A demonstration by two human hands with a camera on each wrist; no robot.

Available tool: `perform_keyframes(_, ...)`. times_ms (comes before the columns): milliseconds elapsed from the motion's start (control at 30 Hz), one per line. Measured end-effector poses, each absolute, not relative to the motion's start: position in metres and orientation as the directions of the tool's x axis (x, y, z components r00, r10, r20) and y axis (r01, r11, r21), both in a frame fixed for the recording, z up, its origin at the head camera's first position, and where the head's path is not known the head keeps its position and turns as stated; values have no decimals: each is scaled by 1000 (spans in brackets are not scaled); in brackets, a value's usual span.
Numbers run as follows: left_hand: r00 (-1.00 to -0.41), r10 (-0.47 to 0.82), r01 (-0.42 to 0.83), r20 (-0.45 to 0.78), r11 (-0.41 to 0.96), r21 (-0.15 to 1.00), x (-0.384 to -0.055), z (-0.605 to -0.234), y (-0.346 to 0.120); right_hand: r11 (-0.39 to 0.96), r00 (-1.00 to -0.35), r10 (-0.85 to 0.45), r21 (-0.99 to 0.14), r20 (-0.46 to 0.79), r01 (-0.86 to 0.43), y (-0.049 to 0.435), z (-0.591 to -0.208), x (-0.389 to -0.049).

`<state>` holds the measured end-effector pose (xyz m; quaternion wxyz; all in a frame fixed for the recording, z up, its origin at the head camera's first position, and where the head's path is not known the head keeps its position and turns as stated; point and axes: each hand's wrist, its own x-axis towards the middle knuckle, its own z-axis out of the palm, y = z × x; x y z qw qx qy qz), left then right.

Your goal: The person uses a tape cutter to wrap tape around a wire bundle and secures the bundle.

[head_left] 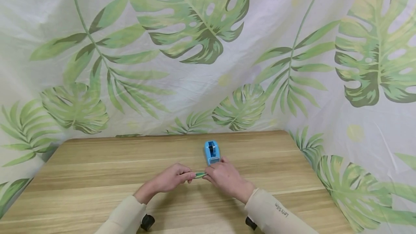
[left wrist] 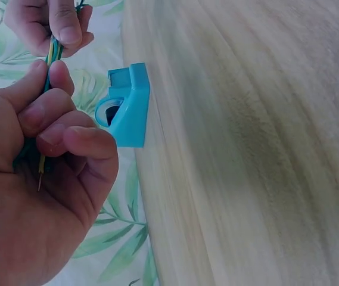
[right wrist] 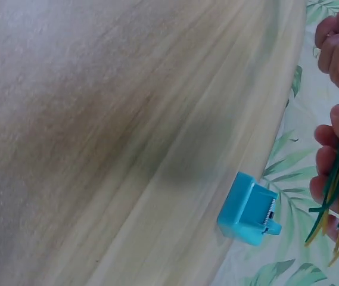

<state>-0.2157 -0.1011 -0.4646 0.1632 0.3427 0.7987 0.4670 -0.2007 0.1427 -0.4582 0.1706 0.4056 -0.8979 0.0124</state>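
Note:
A thin bundle of green and yellow wires [head_left: 200, 175] stretches between both hands above the wooden table. My left hand [head_left: 171, 178] pinches one end between thumb and curled fingers; in the left wrist view a bare copper tip [left wrist: 40, 180] shows against the palm. My right hand [head_left: 227, 178] grips the other part of the bundle, and in the right wrist view loose wire ends [right wrist: 337, 199] fan out below its fingers. Just beyond the right hand stands a blue tape dispenser [head_left: 208, 151], its cutter end facing me.
The wooden tabletop [head_left: 107, 165] reaches back to a hanging cloth [head_left: 195, 82] printed with green leaves, which also borders its sides. Dark wrist straps [head_left: 147, 222] show below the pale sleeves [head_left: 276, 212].

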Motion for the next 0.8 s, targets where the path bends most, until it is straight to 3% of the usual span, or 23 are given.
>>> perform_keyframes(133,-727,684,386,53,344,856,-216,-466,-103,695,-678,-703,5,216,-719,146,-451,-204)
perform_keyframes(233,-740,670,378,50,354,856,-216,-467,-108,703,-716,-681,-139,154,-698,153,-446,-208)
perform_keyframes(400,-762,646,369,55,363,856,-219,-470,-117,619,-758,-645,-518,92,-590,167,-447,-214)
perform_keyframes(500,-777,627,351,47,371,860,-220,-471,-120,541,-779,-624,-685,63,-488,171,-449,-216)
perform_keyframes(800,-815,579,253,-2,358,899,-218,-474,-129,319,-847,-529,-911,59,-262,170,-462,-213)
